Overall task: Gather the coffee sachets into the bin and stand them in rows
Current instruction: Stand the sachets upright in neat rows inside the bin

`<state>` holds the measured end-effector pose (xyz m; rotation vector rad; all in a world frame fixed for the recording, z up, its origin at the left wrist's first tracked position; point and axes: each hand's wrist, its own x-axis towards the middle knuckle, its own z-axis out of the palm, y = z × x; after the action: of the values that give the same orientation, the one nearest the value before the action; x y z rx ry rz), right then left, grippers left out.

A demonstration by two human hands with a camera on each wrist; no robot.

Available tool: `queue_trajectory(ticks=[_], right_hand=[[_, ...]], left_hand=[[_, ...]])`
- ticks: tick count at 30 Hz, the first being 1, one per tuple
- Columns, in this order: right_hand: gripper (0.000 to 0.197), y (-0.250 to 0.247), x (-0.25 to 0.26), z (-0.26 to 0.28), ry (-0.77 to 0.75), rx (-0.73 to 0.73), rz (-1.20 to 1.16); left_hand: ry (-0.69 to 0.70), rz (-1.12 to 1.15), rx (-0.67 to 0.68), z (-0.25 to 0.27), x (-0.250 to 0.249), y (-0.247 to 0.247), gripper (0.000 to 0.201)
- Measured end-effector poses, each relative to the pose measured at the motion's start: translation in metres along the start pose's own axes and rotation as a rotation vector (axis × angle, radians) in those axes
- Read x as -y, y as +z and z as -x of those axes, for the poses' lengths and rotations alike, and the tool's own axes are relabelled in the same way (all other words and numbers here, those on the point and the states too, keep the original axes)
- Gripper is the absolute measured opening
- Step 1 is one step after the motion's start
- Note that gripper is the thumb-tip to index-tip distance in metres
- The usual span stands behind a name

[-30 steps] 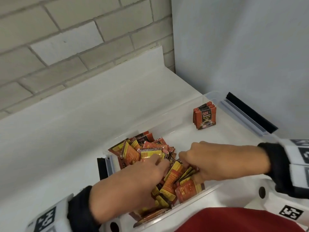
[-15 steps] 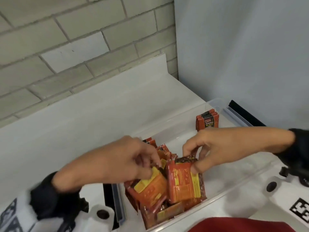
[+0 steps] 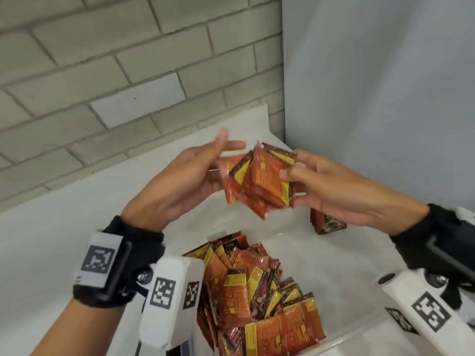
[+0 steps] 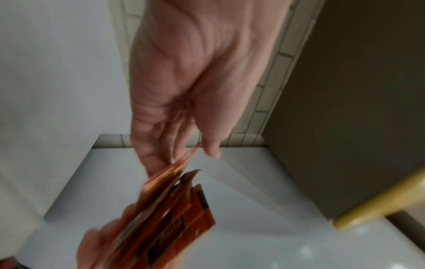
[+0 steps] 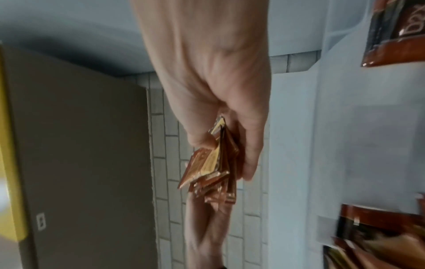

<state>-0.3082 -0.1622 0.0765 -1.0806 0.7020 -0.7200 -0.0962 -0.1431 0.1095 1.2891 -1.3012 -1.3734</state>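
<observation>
Above the clear plastic bin (image 3: 359, 286) on the white worktop (image 3: 84, 196), both hands were raised with a fanned bundle of red-and-yellow foil coffee sachets (image 3: 259, 181) between them. The right hand (image 3: 331, 186) pinched the bundle at its right edge, thumb on the printed face toward the camera and fingers curled behind. The left hand (image 3: 185, 181) met the bundle's left edge with its palm turned inward; its thumb and forefinger stretched out nearly straight above the packets, and how firmly the lower fingers gripped them could not be told from the head view. In the left wrist view the left hand's fingers (image 4: 161, 145) reached down to the upper corner of the sachets (image 4: 170, 214), which splayed apart edge-on, blurred. In the right wrist view the right hand's thumb (image 5: 202, 140) and fingers closed on either side of the same packets (image 5: 214, 163).

Below the hands, a loose heap of the same red-and-yellow sachets (image 3: 252, 291) lay jumbled in the near left part of the bin, some flat and some leaning on one another. A small upright stack of dark red sachets (image 3: 327, 223) stood at the bin's far right, partly hidden behind the right wrist. White wrist-worn camera units with black square markers (image 3: 167, 299) sat on black wrist straps. A grey painted brick wall (image 3: 102, 73) rose behind the worktop, meeting a pale blue panel (image 3: 385, 86) on the right.
</observation>
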Motion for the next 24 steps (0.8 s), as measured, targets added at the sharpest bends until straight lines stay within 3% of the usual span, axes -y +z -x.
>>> queue_trajectory(ticks=[3,7,11,13,17,19,21,24], right_hand=[[0.027,-0.002,0.014,-0.016,-0.055,-0.072,-0.271],[0.033,0.003,0.023,-0.036,-0.043,-0.035,-0.466],[0.035,0.007,0.02,-0.052,-0.012,0.013,-0.504],[0.032,0.008,0.016,-0.057,-0.012,0.041,-0.457],[0.02,0.008,0.011,-0.063,-0.02,0.006,-0.366],[0.024,0.003,0.009,-0.066,-0.002,0.007,-0.241],[0.03,-0.003,0.004,-0.069,0.027,-0.029,-0.004],[0.042,-0.009,0.001,-0.075,0.031,-0.16,0.347]], left_hand=[[0.128,0.19,-0.064,-0.013,0.003,0.002,0.07],[0.344,0.0,-0.056,-0.032,0.019,0.013,0.095],[0.393,-0.044,-0.08,-0.049,0.032,0.029,0.113],[0.405,0.028,-0.116,-0.057,0.035,0.035,0.101],[0.408,0.228,-0.148,-0.065,0.04,0.04,0.043],[0.378,0.346,-0.156,-0.066,0.042,0.041,0.026],[0.348,0.429,-0.172,-0.068,0.046,0.04,0.016],[0.317,0.51,-0.17,-0.069,0.051,0.036,0.019]])
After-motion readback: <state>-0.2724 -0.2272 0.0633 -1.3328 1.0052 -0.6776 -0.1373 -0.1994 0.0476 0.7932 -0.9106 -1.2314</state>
